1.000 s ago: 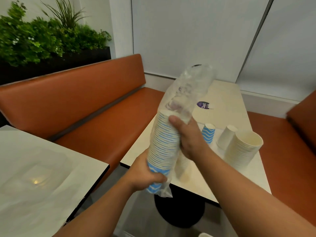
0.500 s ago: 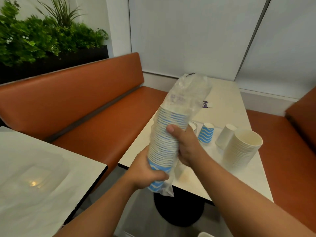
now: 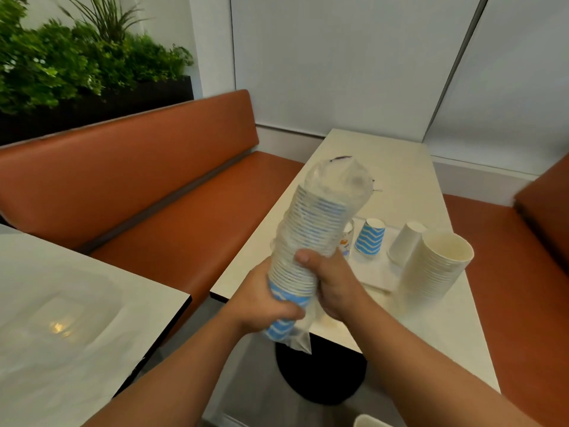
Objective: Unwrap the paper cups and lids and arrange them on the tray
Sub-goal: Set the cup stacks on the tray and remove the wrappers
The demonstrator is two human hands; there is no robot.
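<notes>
Status: early. The sleeve of blue cups (image 3: 308, 241) remains inside its plastic wrap (image 3: 338, 180), held above the counter (image 3: 400, 167) edge. One blue cup (image 3: 369, 237), one white cup (image 3: 405, 243) and an unwrapped white stack (image 3: 437, 266) stand on the counter. Left hand (image 3: 264, 303) fingers grip the sleeve base; right hand (image 3: 332, 282) fingers clasp its middle.

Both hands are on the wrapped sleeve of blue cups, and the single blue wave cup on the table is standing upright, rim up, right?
Not quite. The head view shows the single blue wave cup upside down, rim on the tray. Left hand and right hand do hold the wrapped sleeve of blue cups.
</notes>
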